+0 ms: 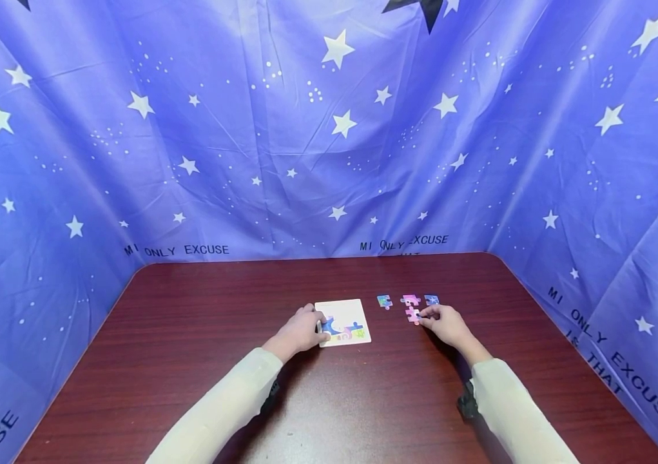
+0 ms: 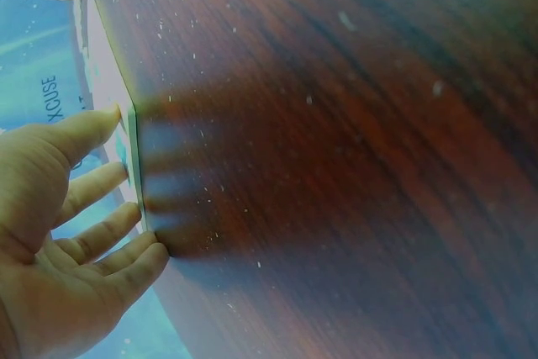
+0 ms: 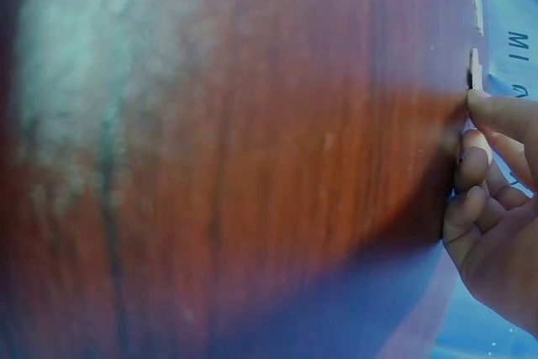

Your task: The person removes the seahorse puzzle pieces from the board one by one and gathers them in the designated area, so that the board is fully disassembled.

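A pale square puzzle board [image 1: 343, 308] lies on the table, with a partly filled blue, pink and green picture along its lower half. My left hand [image 1: 299, 332] rests at the board's left side, its extended fingertips and thumb touching the edge in the left wrist view. Off to the right, my right hand [image 1: 446, 324] pinches a pink puzzle piece [image 1: 411, 314] between thumb and index finger, low over the table. Behind that piece lie another pink piece [image 1: 410, 299] and a blue piece [image 1: 432, 299]. Nearer the board is a blue-green piece [image 1: 384, 301].
The dark red wooden table [image 1: 218, 290] reaches back to a blue star-printed curtain [image 1: 282, 142], which also hangs along both sides. A dark device [image 1: 468, 403] is strapped at the right wrist.
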The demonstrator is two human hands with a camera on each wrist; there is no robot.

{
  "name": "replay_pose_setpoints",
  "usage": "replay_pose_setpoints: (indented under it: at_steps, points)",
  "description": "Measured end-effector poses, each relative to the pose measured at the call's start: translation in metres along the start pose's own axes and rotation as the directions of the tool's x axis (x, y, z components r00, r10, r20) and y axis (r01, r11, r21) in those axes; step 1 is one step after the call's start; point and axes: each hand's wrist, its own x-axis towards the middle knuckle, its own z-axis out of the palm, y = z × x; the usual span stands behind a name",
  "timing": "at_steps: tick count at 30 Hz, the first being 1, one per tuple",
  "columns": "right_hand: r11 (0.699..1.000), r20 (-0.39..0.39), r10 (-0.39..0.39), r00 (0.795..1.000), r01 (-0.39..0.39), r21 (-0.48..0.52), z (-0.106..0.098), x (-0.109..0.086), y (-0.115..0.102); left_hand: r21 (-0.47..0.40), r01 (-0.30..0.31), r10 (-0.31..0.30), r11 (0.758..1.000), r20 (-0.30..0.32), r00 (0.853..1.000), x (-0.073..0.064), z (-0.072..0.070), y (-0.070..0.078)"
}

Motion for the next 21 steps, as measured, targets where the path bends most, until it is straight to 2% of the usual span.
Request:
replay_pose_setpoints:
  at_steps: [21]
  points:
    - [1.000, 0.001, 0.005, 1.000, -0.005, 0.031, -0.0006, -0.0003, -0.0004, -0.004, 0.002, -0.002, 1.000, 0.002, 1.000, -0.0015, -0.0012, 0.0007]
